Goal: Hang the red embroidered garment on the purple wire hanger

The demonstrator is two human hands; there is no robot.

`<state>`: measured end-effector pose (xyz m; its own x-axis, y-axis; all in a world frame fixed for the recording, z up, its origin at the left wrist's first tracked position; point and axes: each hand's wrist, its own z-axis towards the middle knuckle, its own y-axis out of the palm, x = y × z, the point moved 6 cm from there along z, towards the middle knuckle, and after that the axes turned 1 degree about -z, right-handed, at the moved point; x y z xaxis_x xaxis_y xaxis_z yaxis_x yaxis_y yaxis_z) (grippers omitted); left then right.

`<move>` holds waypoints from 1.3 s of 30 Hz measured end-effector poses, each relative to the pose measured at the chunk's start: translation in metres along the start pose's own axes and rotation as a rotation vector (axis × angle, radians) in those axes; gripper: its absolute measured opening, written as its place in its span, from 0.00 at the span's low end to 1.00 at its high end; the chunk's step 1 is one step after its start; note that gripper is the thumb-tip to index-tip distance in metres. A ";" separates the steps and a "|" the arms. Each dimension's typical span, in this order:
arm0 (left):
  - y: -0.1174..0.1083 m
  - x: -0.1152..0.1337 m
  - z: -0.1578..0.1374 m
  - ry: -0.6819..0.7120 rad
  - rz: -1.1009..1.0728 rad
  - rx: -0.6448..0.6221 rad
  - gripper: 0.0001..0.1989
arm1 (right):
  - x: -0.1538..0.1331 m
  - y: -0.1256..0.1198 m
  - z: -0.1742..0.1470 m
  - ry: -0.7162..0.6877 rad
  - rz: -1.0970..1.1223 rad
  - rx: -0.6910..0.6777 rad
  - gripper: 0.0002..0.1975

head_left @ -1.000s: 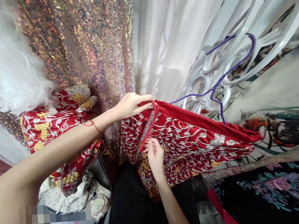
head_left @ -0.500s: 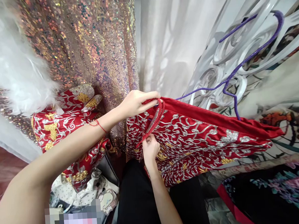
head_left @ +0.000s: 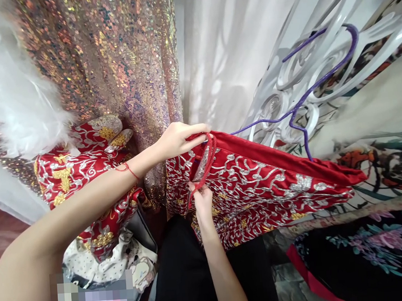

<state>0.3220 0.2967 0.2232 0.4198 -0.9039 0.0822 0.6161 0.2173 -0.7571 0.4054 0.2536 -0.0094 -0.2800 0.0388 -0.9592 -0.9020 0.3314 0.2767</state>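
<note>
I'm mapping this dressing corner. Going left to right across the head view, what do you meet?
White feathery trim → sequined fabric → left hand → red embroidered garment → purple hanger → dark floral fabric.

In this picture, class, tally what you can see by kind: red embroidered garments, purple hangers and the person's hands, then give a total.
Red embroidered garments: 2, the held garment and the second red garment at the left.
Purple hangers: 1, the purple hanger.
Hands: 2, the left hand at the garment's top edge and the right hand pinching its red trim.
Total: 5
</note>
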 end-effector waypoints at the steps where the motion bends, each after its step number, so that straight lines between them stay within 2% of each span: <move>1: 0.000 0.000 0.000 -0.001 -0.001 0.002 0.15 | -0.004 0.001 -0.002 0.006 0.022 0.004 0.19; 9: 0.001 -0.001 -0.001 -0.004 -0.012 0.014 0.14 | -0.025 0.001 -0.017 0.041 0.091 -0.026 0.20; 12: 0.001 0.000 0.000 0.002 -0.010 0.011 0.14 | -0.032 0.003 -0.021 0.001 0.106 -0.038 0.19; 15: 0.000 0.002 0.000 0.001 0.006 0.014 0.14 | -0.041 0.004 -0.022 -0.046 0.116 0.011 0.18; 21: -0.001 0.003 0.001 -0.010 0.030 0.000 0.15 | -0.066 0.003 -0.030 -0.185 -0.035 0.116 0.16; 23: -0.002 0.002 0.001 -0.007 0.033 0.010 0.15 | -0.065 0.005 -0.034 -0.190 -0.016 0.070 0.16; 26: -0.003 0.000 0.001 -0.018 0.046 0.016 0.16 | -0.053 0.009 -0.040 -0.128 0.048 -0.019 0.16; 30: -0.001 -0.002 0.001 -0.040 0.066 0.002 0.16 | -0.044 0.011 -0.047 -0.099 0.114 -0.032 0.15; 39: -0.004 0.002 0.002 -0.036 0.085 0.005 0.15 | -0.056 0.009 -0.042 -0.087 0.178 -0.092 0.15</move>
<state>0.3218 0.2945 0.2271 0.4942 -0.8684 0.0408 0.5802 0.2945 -0.7594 0.3995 0.2147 0.0492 -0.4120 0.1717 -0.8949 -0.8679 0.2252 0.4428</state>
